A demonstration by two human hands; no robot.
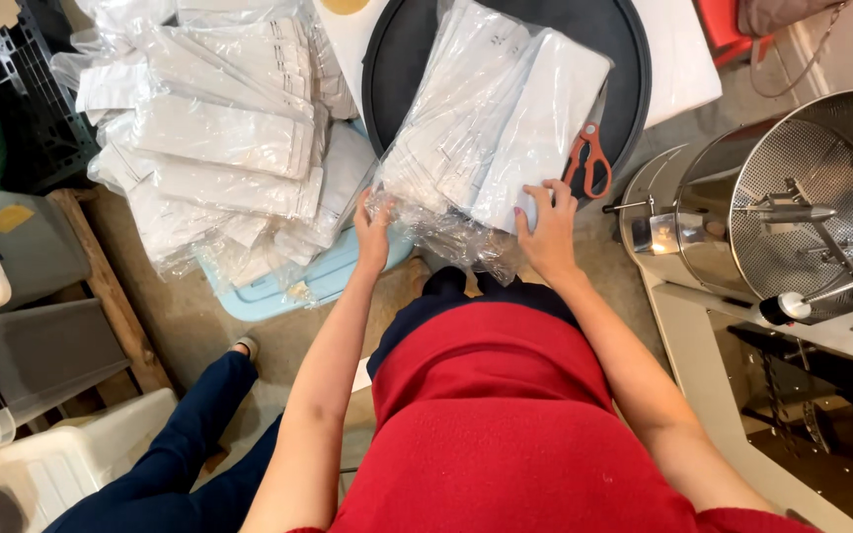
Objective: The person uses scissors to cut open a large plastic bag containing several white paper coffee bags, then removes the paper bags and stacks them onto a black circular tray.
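Both hands grip a clear plastic bundle of white pouches lying on a round black tray at twelve o'clock. The left hand pinches its crinkled lower edge; the right hand lies flat on its corner, just below orange-handled scissors. More bagged pouches pile at ten o'clock.

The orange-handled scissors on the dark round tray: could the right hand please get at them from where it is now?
Probably yes: the right hand rests on the bundle of clear-wrapped white bags, and the scissors lie uncovered just beyond its fingertips.
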